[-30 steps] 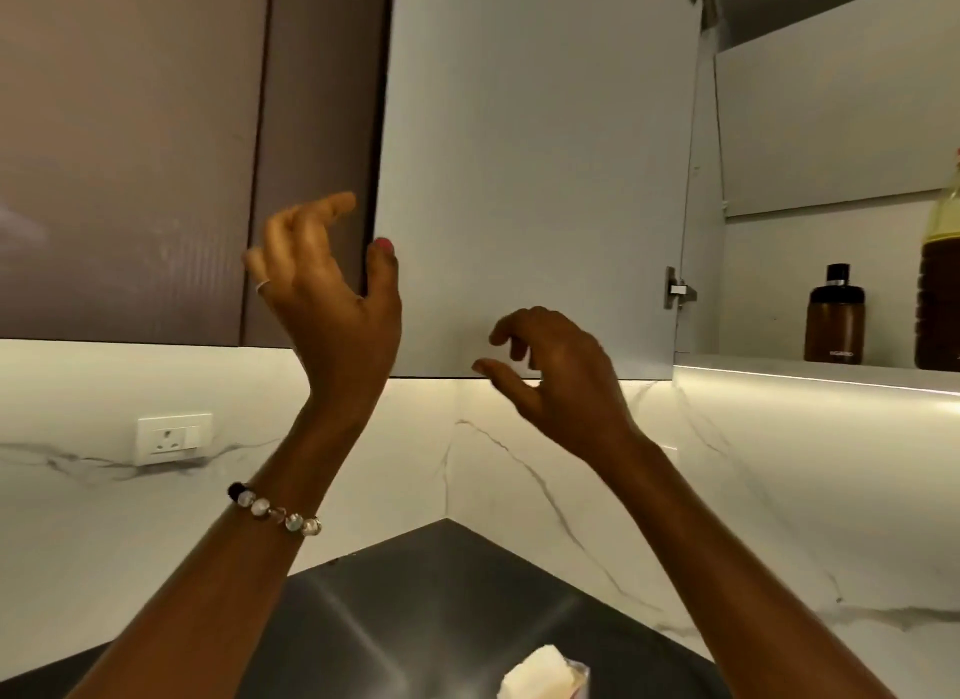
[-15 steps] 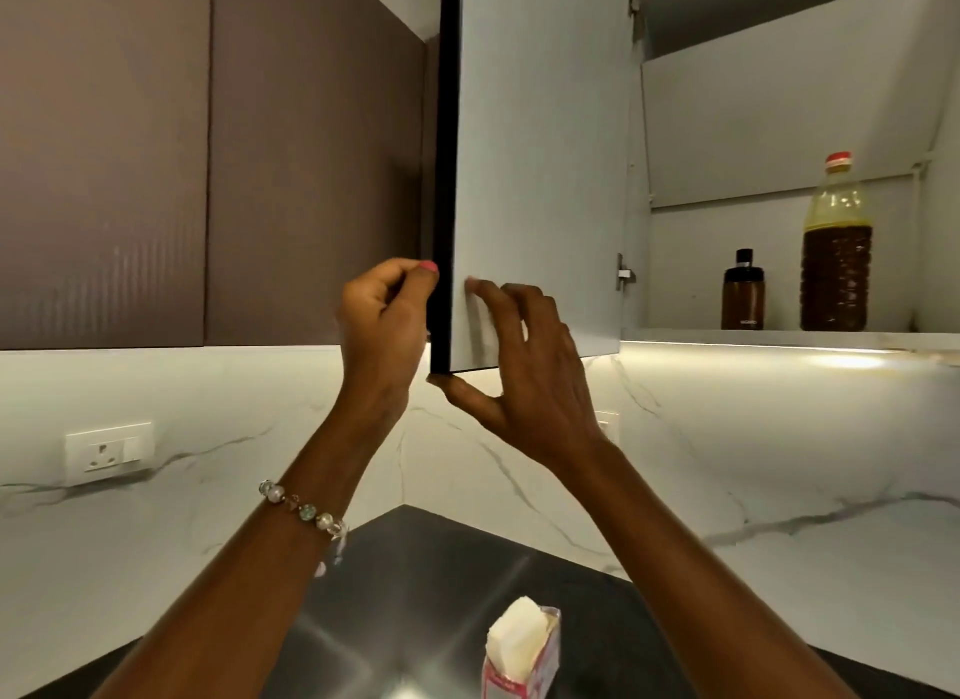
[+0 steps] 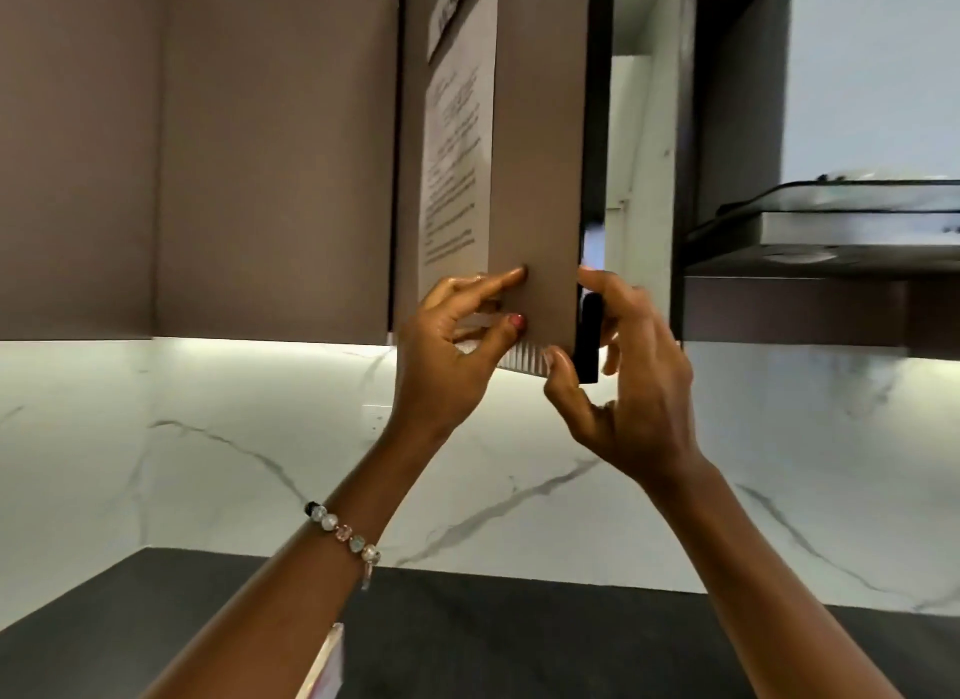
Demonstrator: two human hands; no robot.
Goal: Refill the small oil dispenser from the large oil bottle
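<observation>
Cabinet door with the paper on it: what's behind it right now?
The door, held by both hands, covers nearly all the inside. Only a narrow pale strip of interior shows past its dark edge. No bottle or shelf is visible.

Dark countertop; carton at near edge
</observation>
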